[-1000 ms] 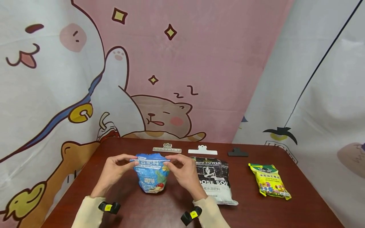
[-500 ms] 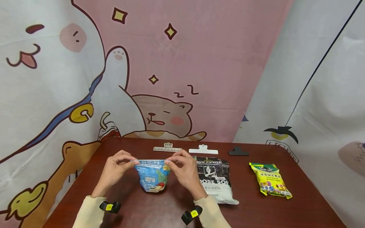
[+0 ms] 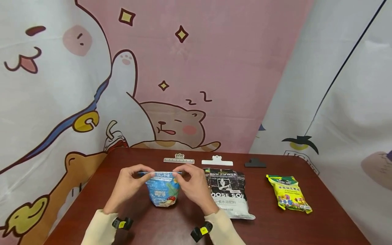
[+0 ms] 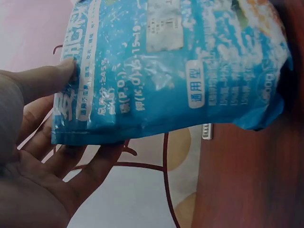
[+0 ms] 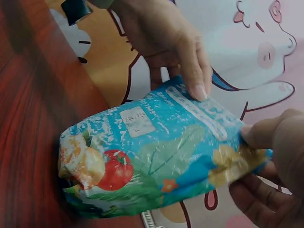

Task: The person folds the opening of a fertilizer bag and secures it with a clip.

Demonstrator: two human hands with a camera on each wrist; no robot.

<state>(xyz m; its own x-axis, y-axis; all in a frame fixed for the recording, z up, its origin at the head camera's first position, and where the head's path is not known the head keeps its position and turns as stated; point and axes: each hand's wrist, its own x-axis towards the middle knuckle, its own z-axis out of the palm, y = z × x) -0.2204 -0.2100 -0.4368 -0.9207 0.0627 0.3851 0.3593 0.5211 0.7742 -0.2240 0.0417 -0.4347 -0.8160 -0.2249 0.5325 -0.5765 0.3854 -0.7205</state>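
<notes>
A blue plastic fertilizer bag [image 3: 162, 193], printed with white lettering and vegetables, stands upright on the table in the head view. My left hand [image 3: 132, 182] pinches its top edge near the left corner, thumb on the near face and fingers behind. At the right part of the same edge, my right hand [image 3: 193, 183] pinches in the same way. The top edge runs straight between both thumbs. In the left wrist view the thumb presses the bag's printed front [image 4: 166, 71]. A red tomato picture [image 5: 117, 169] shows low on the bag in the right wrist view.
Beside my right hand lies a black-and-white soil bag [image 3: 229, 194]. Farther right is a yellow-and-green bag [image 3: 289, 194]. Along the back of the brown table [image 3: 260, 228] lie a ruler-marked clip [image 3: 179, 159], a white clip [image 3: 217, 161] and a black clip [image 3: 255, 163].
The blue flap above the pinched edge has gone down behind it, out of sight. Both hands have since slid inward along the edge, closer together.
</notes>
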